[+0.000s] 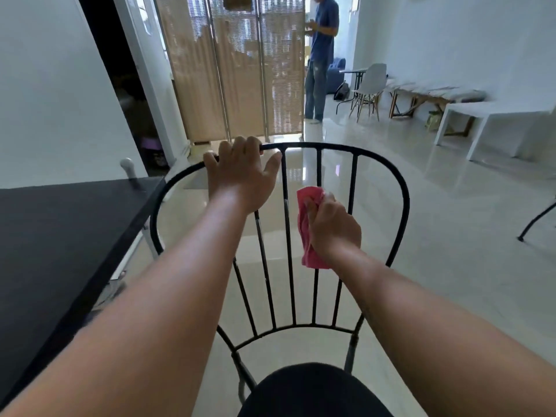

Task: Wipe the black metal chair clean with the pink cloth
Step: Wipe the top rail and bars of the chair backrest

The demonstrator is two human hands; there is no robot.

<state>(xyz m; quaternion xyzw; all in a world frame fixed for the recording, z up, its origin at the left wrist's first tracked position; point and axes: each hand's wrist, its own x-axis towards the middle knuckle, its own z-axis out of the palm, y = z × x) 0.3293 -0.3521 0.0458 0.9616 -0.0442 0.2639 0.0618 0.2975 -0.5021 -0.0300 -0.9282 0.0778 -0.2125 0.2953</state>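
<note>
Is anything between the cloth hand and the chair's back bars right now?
Nothing visible. The right hand grips the pink cloth directly against an upright bar of the black metal chair. The left hand holds the top rail off to the left, clear of that bar.

The chair is black metal with thin black bars, and its round seat is black too. The cloth is pink, maybe nearer to red. The table is black and the glossy floor is pale grey-white.
</note>
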